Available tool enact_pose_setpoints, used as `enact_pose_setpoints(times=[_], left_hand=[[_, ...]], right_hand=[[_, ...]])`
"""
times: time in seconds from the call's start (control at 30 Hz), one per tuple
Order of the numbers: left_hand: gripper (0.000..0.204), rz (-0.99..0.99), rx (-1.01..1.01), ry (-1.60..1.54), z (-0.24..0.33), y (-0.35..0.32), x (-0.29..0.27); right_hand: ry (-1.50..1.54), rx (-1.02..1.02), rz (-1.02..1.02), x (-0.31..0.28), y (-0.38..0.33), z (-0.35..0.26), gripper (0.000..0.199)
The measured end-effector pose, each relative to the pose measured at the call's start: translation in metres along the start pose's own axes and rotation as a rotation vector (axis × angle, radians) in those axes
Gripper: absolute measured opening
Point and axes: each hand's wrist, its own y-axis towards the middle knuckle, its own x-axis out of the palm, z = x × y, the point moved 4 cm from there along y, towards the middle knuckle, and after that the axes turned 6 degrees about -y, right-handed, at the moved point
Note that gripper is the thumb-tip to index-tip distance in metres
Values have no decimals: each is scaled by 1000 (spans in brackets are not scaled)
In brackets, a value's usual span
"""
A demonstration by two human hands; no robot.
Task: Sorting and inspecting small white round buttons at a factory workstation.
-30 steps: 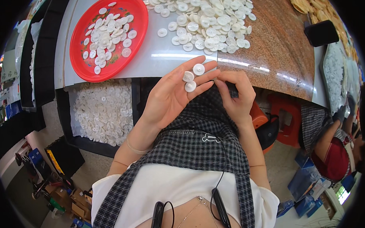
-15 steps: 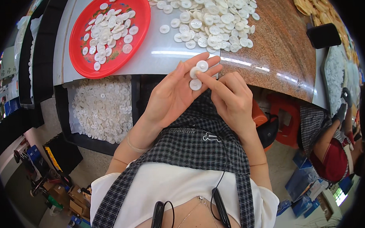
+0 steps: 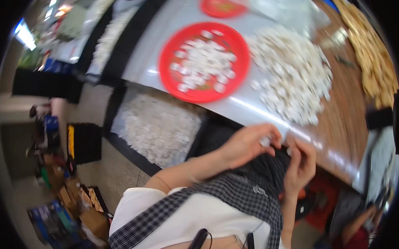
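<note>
My left hand is curled in front of the table edge, with a white round disc showing between its fingers. Whether other discs lie inside it is hidden. Close to its right, my right hand has thumb and fingers pinched on another small white disc, blurred by motion. Beyond the hands, a pile of white discs covers part of the table. A round red tray to its left bears more discs.
Below the table's left edge, a dark bin holds many white discs. A second red tray lies at the back beside a clear plastic bag. Yellowish pieces are heaped far right. Another person is at lower right.
The view has swung left, so everything sits further right. My left hand, flat with three discs before, is now curled; my right hand has come off its palm, pinching a disc.
</note>
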Motion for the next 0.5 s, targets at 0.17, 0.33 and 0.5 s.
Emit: enact_pose_setpoints(times=[0.17,0.33,0.5], left_hand=[[25,-13,-81,31,-21,-6,4],[24,-12,-154,29,-28,-9,17],[28,-95,-207,-113,-26,-6,17]], right_hand=[[97,-95,58,5,-5,-3,14],[150,-29,91,9,1,-8,17],[235,88,81,12,5,-4,24]])
